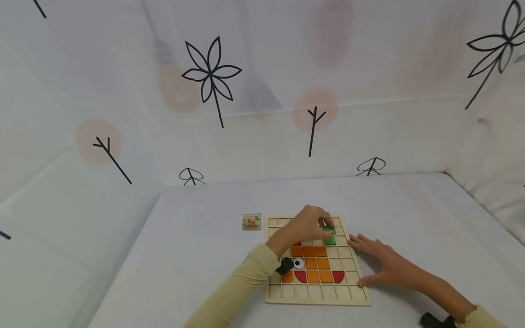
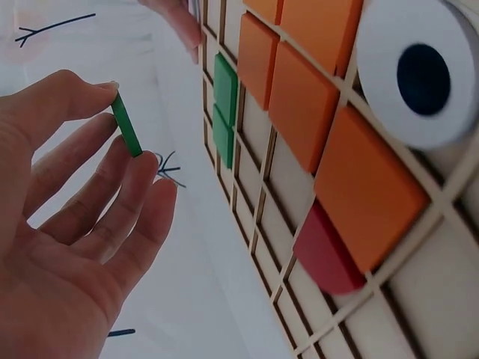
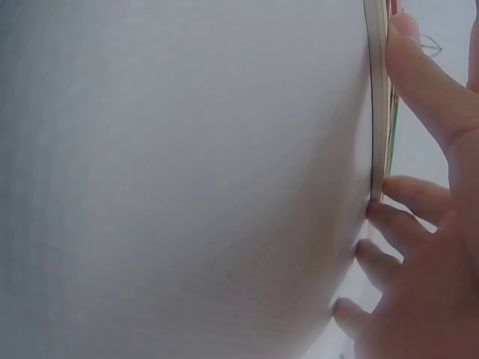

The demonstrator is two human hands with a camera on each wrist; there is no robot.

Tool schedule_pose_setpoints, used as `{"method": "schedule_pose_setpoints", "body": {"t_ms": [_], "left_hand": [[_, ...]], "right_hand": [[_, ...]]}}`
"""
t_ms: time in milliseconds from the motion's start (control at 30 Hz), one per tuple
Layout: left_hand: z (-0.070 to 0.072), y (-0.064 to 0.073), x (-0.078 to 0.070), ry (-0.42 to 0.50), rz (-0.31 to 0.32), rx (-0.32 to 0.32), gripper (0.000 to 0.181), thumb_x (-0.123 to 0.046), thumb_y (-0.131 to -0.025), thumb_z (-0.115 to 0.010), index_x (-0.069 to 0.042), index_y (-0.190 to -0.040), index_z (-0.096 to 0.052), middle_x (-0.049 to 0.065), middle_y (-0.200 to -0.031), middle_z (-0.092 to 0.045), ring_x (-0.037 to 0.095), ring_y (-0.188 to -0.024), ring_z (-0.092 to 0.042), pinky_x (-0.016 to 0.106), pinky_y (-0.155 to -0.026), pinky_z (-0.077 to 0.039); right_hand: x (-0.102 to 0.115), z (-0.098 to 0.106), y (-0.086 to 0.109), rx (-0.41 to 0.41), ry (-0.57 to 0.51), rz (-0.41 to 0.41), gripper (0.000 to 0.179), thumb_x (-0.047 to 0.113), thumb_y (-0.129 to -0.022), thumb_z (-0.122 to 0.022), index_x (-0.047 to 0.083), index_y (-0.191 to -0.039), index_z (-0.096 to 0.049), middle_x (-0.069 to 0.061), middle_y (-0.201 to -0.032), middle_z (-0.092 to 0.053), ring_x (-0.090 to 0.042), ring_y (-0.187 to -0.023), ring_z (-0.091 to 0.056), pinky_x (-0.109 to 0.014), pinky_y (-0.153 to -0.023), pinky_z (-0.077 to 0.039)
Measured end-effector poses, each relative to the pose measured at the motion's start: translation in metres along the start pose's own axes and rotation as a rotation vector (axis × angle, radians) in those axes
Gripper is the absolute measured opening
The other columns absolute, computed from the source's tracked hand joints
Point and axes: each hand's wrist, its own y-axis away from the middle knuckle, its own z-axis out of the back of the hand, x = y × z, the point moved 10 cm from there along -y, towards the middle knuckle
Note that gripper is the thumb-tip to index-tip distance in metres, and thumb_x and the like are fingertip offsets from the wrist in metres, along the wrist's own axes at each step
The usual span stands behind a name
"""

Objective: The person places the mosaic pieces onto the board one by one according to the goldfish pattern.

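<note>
My left hand (image 1: pixel 305 224) reaches over the far part of a wooden grid board (image 1: pixel 317 294). Between thumb and fingers it pinches a thin green tile (image 2: pixel 126 126), seen edge-on in the left wrist view. Two green square tiles (image 2: pixel 224 84) sit in the grid beside orange square tiles (image 1: pixel 312 276). A round eye tile (image 1: pixel 299 263), an orange rounded tile (image 1: pixel 287 276) and red rounded tiles (image 1: pixel 338 276) also lie in cells. My right hand (image 1: pixel 387 262) rests at the board's right edge, thumb and fingertips touching it, fingers spread. My left forearm hides part of the board.
A small card with a coloured grid pattern (image 1: pixel 251 222) lies left of the board's far corner. White cloth covers the table (image 1: pixel 184 255), and white fabric walls with black plant drawings stand behind and at the sides. Black devices (image 1: pixel 285 266) are on both wrists.
</note>
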Motion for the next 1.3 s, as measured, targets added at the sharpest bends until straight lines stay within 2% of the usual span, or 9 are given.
{"method": "schedule_pose_setpoints", "body": {"t_ms": [267, 400, 600, 700, 867, 1033, 1100, 1167, 1300], "left_hand": [[-0.021, -0.013, -0.002, 0.021, 0.004, 0.048, 0.007, -0.014, -0.086, -0.069, -0.011, -0.091, -0.072, -0.007, -0.087, -0.066, -0.002, -0.076, -0.056, 0.008, -0.067, -0.043], [-0.029, -0.019, -0.003, -0.039, -0.002, 0.066, 0.005, -0.016, -0.087, -0.068, -0.014, -0.089, -0.073, -0.009, -0.087, -0.066, -0.004, -0.073, -0.054, 0.008, -0.066, -0.042], [-0.042, -0.028, -0.002, -0.133, 0.028, 0.092, 0.004, -0.018, -0.086, -0.070, -0.016, -0.085, -0.073, -0.012, -0.083, -0.064, -0.003, -0.069, -0.052, 0.009, -0.063, -0.040], [-0.048, -0.031, -0.004, -0.188, 0.039, 0.120, 0.004, -0.018, -0.084, -0.072, -0.016, -0.082, -0.074, -0.012, -0.082, -0.065, -0.003, -0.070, -0.052, 0.009, -0.062, -0.040], [-0.050, -0.032, -0.006, -0.229, 0.049, 0.132, 0.005, -0.018, -0.083, -0.073, -0.016, -0.080, -0.076, -0.012, -0.077, -0.066, -0.003, -0.067, -0.053, 0.009, -0.060, -0.040], [-0.049, -0.031, -0.006, -0.234, 0.032, 0.131, 0.005, -0.017, -0.084, -0.073, -0.015, -0.083, -0.077, -0.011, -0.077, -0.067, -0.004, -0.066, -0.053, 0.008, -0.060, -0.040], [-0.047, -0.030, -0.006, -0.239, 0.014, 0.118, 0.006, -0.016, -0.085, -0.072, -0.015, -0.085, -0.077, -0.011, -0.080, -0.067, -0.004, -0.069, -0.053, 0.008, -0.062, -0.039], [-0.044, -0.028, -0.004, -0.229, -0.004, 0.094, 0.008, -0.015, -0.086, -0.070, -0.014, -0.089, -0.077, -0.010, -0.084, -0.067, -0.002, -0.072, -0.052, 0.008, -0.064, -0.039], [-0.033, -0.018, 0.002, -0.184, -0.014, 0.042, 0.012, -0.014, -0.089, -0.066, -0.012, -0.095, -0.075, -0.008, -0.093, -0.066, 0.001, -0.079, -0.054, 0.008, -0.068, -0.039]], "right_hand": [[0.003, 0.001, 0.003, -0.019, -0.023, 0.039, 0.092, 0.055, -0.065, -0.078, 0.014, -0.141, -0.046, -0.015, -0.146, -0.038, -0.040, -0.135, -0.026, -0.071, -0.097, -0.013], [0.004, 0.002, 0.004, -0.023, -0.030, 0.050, 0.091, 0.054, -0.065, -0.078, 0.014, -0.141, -0.045, -0.017, -0.146, -0.038, -0.037, -0.137, -0.025, -0.072, -0.097, -0.013], [0.006, 0.003, 0.004, -0.041, -0.041, 0.084, 0.089, 0.051, -0.067, -0.078, 0.012, -0.141, -0.045, -0.017, -0.145, -0.039, -0.013, -0.140, -0.020, -0.071, -0.097, -0.013], [0.006, 0.003, 0.003, -0.043, -0.040, 0.084, 0.091, 0.052, -0.067, -0.078, 0.010, -0.140, -0.046, -0.017, -0.145, -0.039, -0.011, -0.140, -0.020, -0.071, -0.097, -0.014], [0.006, 0.003, 0.003, -0.041, -0.034, 0.073, 0.092, 0.053, -0.065, -0.078, 0.007, -0.139, -0.046, -0.019, -0.144, -0.040, -0.016, -0.140, -0.022, -0.071, -0.097, -0.015], [0.007, 0.003, 0.002, -0.053, -0.024, 0.092, 0.092, 0.052, -0.065, -0.078, 0.006, -0.138, -0.047, -0.019, -0.143, -0.041, -0.006, -0.139, -0.021, -0.071, -0.096, -0.016], [0.006, 0.003, 0.001, -0.045, -0.024, 0.087, 0.092, 0.053, -0.066, -0.078, 0.007, -0.139, -0.046, -0.019, -0.144, -0.040, -0.012, -0.140, -0.021, -0.071, -0.096, -0.015], [0.005, 0.002, 0.000, -0.033, -0.024, 0.076, 0.092, 0.053, -0.066, -0.078, 0.008, -0.140, -0.046, -0.018, -0.144, -0.039, -0.024, -0.140, -0.023, -0.071, -0.097, -0.014], [0.003, 0.003, -0.002, -0.023, -0.020, 0.062, 0.093, 0.054, -0.065, -0.078, 0.008, -0.139, -0.046, -0.017, -0.145, -0.040, -0.041, -0.134, -0.027, -0.071, -0.097, -0.015]]}}
